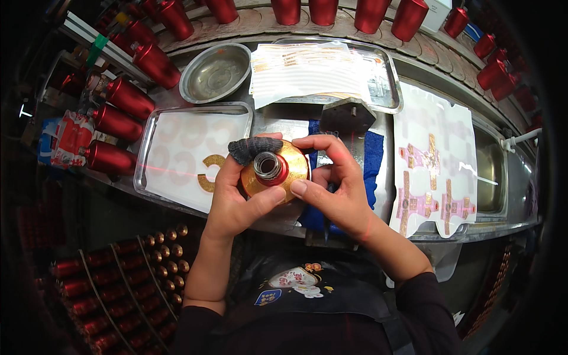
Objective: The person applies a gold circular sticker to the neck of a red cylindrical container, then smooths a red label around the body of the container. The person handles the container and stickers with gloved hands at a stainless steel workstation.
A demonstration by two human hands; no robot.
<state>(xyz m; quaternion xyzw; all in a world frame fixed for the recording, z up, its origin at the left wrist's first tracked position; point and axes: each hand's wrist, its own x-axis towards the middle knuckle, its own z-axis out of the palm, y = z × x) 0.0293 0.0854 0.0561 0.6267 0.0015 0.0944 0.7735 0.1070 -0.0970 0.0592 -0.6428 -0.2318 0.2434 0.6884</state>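
I hold a red bottle (280, 167) upright between both hands over the table's front part. Its threaded neck (268, 166) points up at me, and a shiny gold band (294, 155) covers its shoulder. My left hand (239, 198) wraps the left side, thumb on the near shoulder. A dark grey knitted cover (254, 149) sits over that hand's fingers at the far side. My right hand (334, 186) grips the right side, its thumb pressing the gold band and index finger curved along the far edge. The bottle's lower body is hidden.
To the left, a tray (137, 171) holds a white sheet with a gold C-shaped piece (210, 173). Behind are a metal bowl (215, 74) and stacked sheets (307, 71). A dark metal block (348, 115), blue cloth (373, 160) and pink-gold decal sheet (435, 160) lie right. Red bottles (370, 15) line the back.
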